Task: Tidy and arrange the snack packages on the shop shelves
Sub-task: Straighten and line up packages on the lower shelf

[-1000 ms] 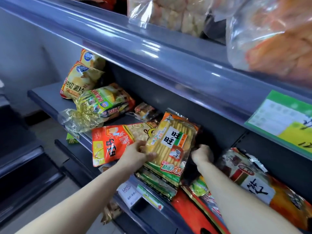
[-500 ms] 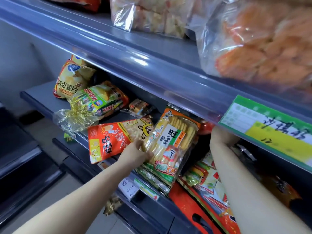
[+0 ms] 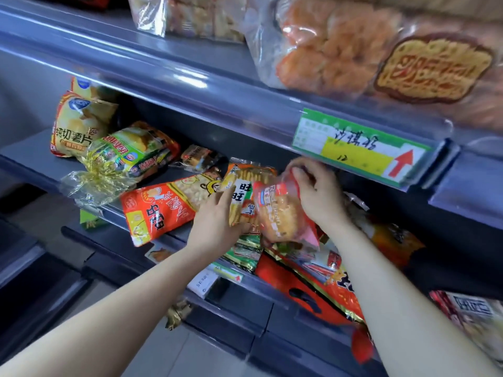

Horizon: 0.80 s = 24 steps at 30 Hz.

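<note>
Now your right hand (image 3: pixel 315 195) is pinching the top of a clear, red-printed cake packet (image 3: pixel 283 216). Its fingers are curling over the seal, and the packet is hanging tilted just below the price tag (image 3: pixel 362 151). Your left hand (image 3: pixel 217 223) is resting on the orange rice-cracker pack (image 3: pixel 250 174), fingers near straight, thumb lying across its front. The cake packet is overlapping that pack's right side. Both are sitting at the middle shelf's (image 3: pixel 27 153) front edge, with a red peanut bag (image 3: pixel 158 210) lying just left.

Person's left forearm (image 3: pixel 122 303) was bare, slim, smooth, uncovered from wrist to frame edge. Person's right forearm (image 3: pixel 394 289) looked same. Both left hand (image 3: pixel 217 221), right hand (image 3: pixel 318 197) were bare too.
</note>
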Each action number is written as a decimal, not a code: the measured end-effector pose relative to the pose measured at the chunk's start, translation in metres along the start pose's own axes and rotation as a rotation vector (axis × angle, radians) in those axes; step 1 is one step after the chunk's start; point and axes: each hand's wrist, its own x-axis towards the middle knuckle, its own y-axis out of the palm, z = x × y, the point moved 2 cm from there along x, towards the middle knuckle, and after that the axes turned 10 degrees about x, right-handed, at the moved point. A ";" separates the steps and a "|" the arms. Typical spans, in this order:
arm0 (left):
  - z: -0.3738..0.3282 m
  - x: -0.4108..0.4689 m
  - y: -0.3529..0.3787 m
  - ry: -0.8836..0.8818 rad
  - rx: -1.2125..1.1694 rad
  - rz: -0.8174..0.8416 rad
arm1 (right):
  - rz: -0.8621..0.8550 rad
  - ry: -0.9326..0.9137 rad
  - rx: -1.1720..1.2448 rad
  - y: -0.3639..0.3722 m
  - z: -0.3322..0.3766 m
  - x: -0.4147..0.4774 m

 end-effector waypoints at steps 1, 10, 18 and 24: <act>-0.005 -0.005 -0.003 0.036 0.007 0.000 | 0.063 -0.028 0.000 0.003 -0.009 -0.005; -0.030 -0.043 -0.004 0.331 0.207 0.062 | 0.393 -0.115 -0.179 -0.029 0.023 -0.070; -0.075 -0.088 0.003 0.629 0.158 0.144 | 0.334 -0.043 -0.272 -0.072 0.037 -0.124; -0.122 -0.116 0.026 0.749 0.034 0.213 | 0.239 0.063 -0.350 -0.120 0.033 -0.161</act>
